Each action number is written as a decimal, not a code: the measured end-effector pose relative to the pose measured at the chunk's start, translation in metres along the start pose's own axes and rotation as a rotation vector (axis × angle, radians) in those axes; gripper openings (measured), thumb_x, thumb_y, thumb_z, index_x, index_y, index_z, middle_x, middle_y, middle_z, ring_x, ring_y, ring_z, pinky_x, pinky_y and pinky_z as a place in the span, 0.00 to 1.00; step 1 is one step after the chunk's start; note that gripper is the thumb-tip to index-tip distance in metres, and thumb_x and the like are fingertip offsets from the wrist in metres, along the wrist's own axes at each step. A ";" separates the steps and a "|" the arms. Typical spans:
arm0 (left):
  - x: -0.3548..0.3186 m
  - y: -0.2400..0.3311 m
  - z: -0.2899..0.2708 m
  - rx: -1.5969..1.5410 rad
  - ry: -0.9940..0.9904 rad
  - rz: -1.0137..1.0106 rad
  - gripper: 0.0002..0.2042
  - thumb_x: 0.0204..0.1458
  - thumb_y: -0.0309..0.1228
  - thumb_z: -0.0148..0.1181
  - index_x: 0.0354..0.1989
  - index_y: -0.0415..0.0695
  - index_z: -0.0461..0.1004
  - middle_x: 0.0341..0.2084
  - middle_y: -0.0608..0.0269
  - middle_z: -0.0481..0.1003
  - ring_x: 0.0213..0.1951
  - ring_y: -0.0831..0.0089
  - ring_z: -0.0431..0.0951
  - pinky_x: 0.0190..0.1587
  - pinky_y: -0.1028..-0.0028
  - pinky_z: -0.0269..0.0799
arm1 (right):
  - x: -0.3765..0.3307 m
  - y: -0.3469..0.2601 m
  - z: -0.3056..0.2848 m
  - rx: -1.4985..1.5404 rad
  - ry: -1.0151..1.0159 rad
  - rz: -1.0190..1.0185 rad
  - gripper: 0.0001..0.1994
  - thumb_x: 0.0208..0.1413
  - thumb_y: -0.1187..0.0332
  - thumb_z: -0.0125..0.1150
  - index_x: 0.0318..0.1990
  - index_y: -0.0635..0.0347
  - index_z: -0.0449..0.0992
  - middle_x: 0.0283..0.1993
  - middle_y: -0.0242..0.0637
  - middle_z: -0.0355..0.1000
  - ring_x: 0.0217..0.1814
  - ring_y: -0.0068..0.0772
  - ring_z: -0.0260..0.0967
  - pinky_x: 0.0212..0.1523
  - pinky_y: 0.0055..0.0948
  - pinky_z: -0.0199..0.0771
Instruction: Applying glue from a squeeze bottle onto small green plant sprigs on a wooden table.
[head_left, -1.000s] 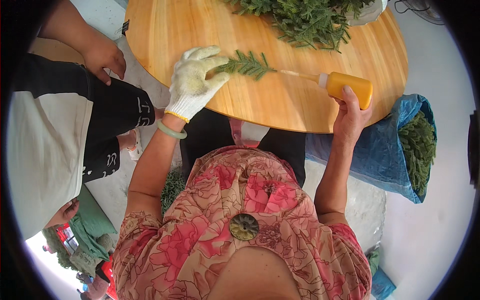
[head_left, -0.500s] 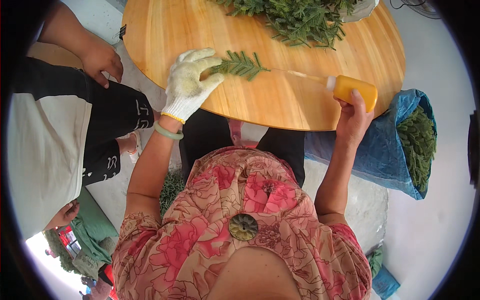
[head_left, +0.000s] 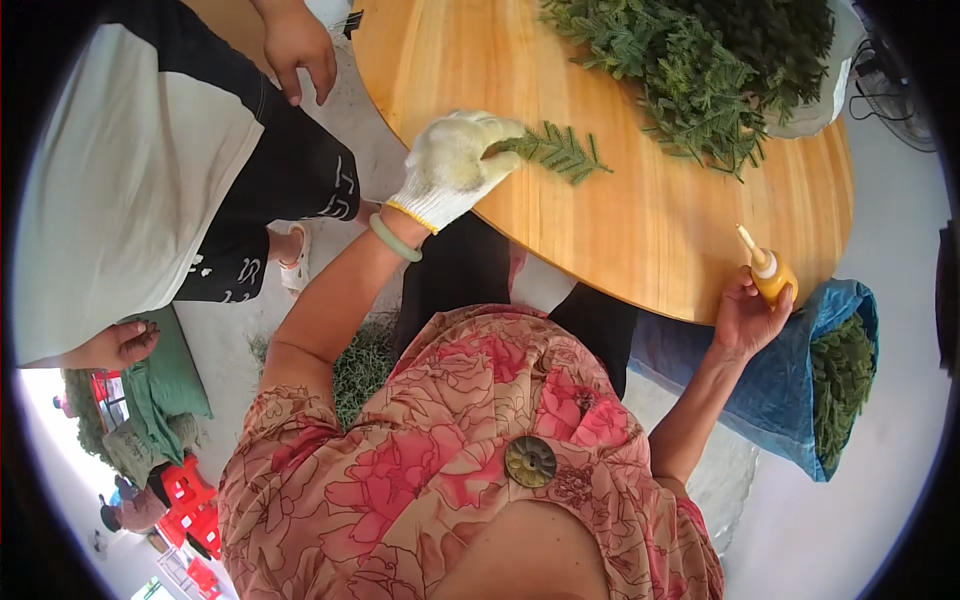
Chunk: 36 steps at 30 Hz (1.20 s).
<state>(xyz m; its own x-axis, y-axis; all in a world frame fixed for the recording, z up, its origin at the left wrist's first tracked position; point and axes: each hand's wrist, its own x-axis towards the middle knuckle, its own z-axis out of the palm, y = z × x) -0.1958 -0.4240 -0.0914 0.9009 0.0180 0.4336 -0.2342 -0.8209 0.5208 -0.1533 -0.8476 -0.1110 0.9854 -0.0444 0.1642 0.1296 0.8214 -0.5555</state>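
My left hand [head_left: 455,165], in a white work glove with a yellow hem, is closed on the stem end of a green fir sprig [head_left: 562,152]. The sprig points to the right, over the near part of the round wooden table [head_left: 640,225]. My right hand [head_left: 750,318] is bare and grips a yellow squeeze bottle [head_left: 774,278] at the table's right front edge. The bottle's long pale nozzle tilts up and to the left, well apart from the sprig.
A heap of green sprigs [head_left: 700,85] covers the table's far right part. A blue sack [head_left: 745,380] full of greenery lies at the right below the edge. Another person in black shorts [head_left: 285,200] is close on my left. Greenery [head_left: 365,370] lies on the floor.
The bottle has swung away from the sprig, moving right and nearer to me, and its nozzle has turned upward. The view has shifted, so the table sits further right.
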 end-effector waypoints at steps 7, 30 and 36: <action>0.010 -0.012 -0.011 0.274 0.137 0.106 0.13 0.47 0.36 0.65 0.39 0.45 0.81 0.34 0.58 0.80 0.38 0.60 0.79 0.42 0.65 0.74 | 0.009 -0.006 -0.016 -0.017 0.015 -0.026 0.22 0.58 0.61 0.64 0.55 0.65 0.70 0.54 0.46 0.73 0.40 0.34 0.72 0.42 0.30 0.77; 0.154 -0.114 -0.001 -0.426 0.754 -0.189 0.15 0.51 0.30 0.66 0.46 0.37 0.79 0.45 0.53 0.80 0.44 0.72 0.80 0.50 0.75 0.73 | -0.005 -0.013 0.001 0.127 0.052 0.013 0.26 0.57 0.61 0.65 0.58 0.66 0.66 0.56 0.54 0.69 0.44 0.37 0.75 0.39 0.28 0.81; 0.211 -0.061 0.003 0.098 0.312 0.006 0.20 0.55 0.40 0.60 0.54 0.45 0.75 0.54 0.56 0.75 0.54 0.63 0.76 0.60 0.70 0.68 | -0.005 -0.018 0.003 0.205 0.017 0.085 0.27 0.56 0.62 0.65 0.58 0.67 0.66 0.57 0.54 0.69 0.43 0.36 0.75 0.38 0.27 0.80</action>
<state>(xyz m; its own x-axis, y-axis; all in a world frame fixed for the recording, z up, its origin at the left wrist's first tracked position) 0.0098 -0.3720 -0.0342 0.7404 0.1746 0.6491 -0.1896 -0.8722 0.4509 -0.1613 -0.8608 -0.0996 0.9937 0.0219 0.1095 0.0226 0.9208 -0.3895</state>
